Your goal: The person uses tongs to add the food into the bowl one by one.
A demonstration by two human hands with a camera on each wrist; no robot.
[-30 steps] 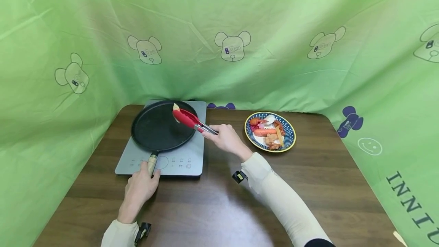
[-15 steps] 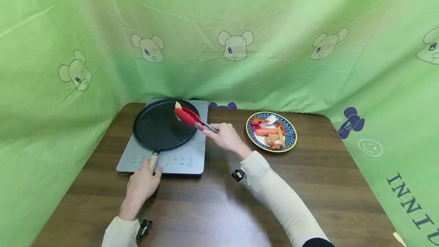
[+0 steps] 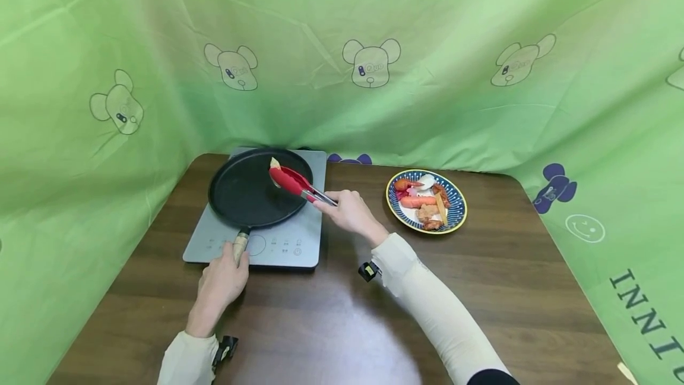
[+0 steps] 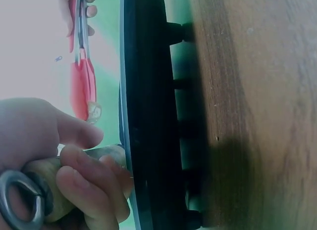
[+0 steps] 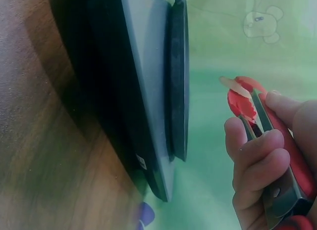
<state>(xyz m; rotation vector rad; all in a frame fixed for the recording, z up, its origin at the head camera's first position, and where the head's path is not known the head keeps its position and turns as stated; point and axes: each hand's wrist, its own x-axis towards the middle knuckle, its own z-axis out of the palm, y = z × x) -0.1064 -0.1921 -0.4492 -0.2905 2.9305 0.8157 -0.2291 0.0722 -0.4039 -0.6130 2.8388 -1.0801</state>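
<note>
Dark letters reading "INNI", then a cut-off character, run down the right side of the green cloth [image 3: 427, 5], while the panel marks on the cooktop [image 3: 309, 218] are too small to read. The left hand [image 3: 221, 281] is wrapped round the handle [image 3: 240, 245] of the black pan [image 3: 251, 195] on that cooktop, far left on the table [image 3: 454, 296]; the right hand [image 3: 350, 212] grips red-tipped tongs [image 3: 291, 182], which pinch a pale piece [image 3: 275, 163] above the pan. Wood separates the cooktop's right edge from the food plate [image 3: 461, 210].

Pan [image 3: 241, 193] on cooktop [image 3: 309, 232], tongs [image 3: 293, 182] above pan, plate [image 3: 455, 214] of food [image 3: 418, 201] at right, curtain [image 3: 299, 111] behind
</note>
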